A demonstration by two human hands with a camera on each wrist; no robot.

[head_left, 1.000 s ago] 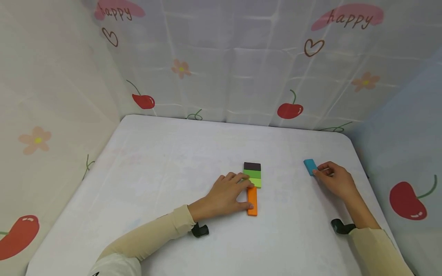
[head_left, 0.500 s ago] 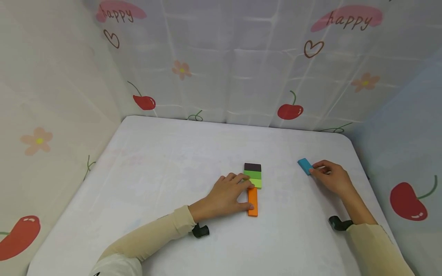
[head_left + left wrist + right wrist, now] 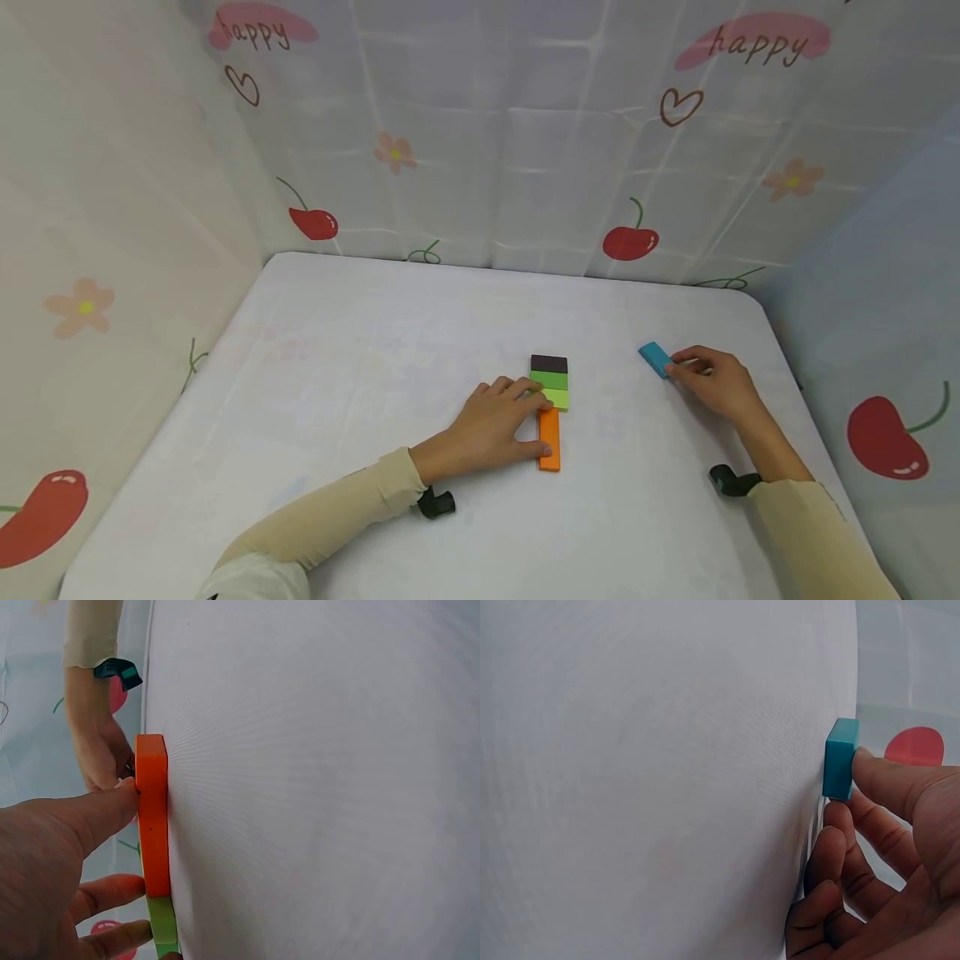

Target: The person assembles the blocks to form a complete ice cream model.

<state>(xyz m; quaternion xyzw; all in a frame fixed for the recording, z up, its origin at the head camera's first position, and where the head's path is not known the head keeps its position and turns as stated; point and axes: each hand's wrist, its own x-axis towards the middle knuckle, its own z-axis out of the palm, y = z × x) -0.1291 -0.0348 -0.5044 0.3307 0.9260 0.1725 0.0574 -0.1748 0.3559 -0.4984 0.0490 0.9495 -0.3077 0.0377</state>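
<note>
Near the middle of the table, a dark block [image 3: 549,363], a green block [image 3: 549,380] and a light green block [image 3: 557,397] lie side by side in a column. An orange block [image 3: 549,428] lies lengthwise below them, its end against the light green one. My left hand [image 3: 487,423] rests over these, fingers spread, the thumb touching the orange block and fingertips on the green ones. To the right, my right hand [image 3: 718,383] pinches a blue block [image 3: 655,359] between thumb and fingers. In the right wrist view the blue block [image 3: 840,761] stays close to the tabletop, tilted.
A white cloth covers the table [image 3: 360,333]. Printed curtains [image 3: 487,167] with cherries and flowers hang along the back and sides. A black wrist camera [image 3: 437,503] sits under the left wrist, another black wrist camera [image 3: 729,481] under the right.
My right hand has moved left with the blue block, which has turned to slant more. My left hand and the other blocks stay as they were.
</note>
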